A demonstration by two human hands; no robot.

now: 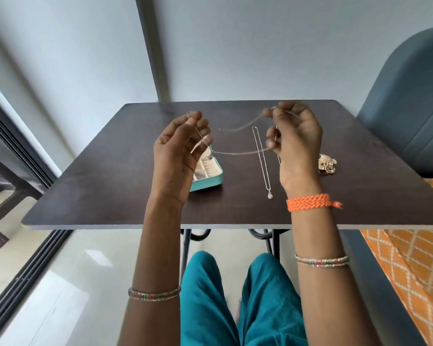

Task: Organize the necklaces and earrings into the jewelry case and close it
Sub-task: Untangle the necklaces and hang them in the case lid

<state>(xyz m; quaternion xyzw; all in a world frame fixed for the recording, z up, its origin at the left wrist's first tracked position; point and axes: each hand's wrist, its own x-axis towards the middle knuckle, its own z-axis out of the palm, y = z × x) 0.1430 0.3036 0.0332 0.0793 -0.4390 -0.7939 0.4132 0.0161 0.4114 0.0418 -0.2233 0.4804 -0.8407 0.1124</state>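
Head view, left to right: your left hand (179, 148) is raised above the dark table (105, 193), fingers curled, pinching one end of a thin chain necklace (238, 152) at the fingertips. Just behind and below that hand sits the teal jewelry case (208, 176), lid open, its pale compartments showing; your palm hides part of it. The chain runs blurred across the gap to your right hand (294, 146), which is also lifted with fingers curled round the strand. Between your hands a second necklace (261, 161) lies flat on the table, stretched lengthwise with its small pendant toward you. Past your right hand, a gold-coloured cluster of jewelry (327, 164) rests on the table, too small to make out piece by piece.
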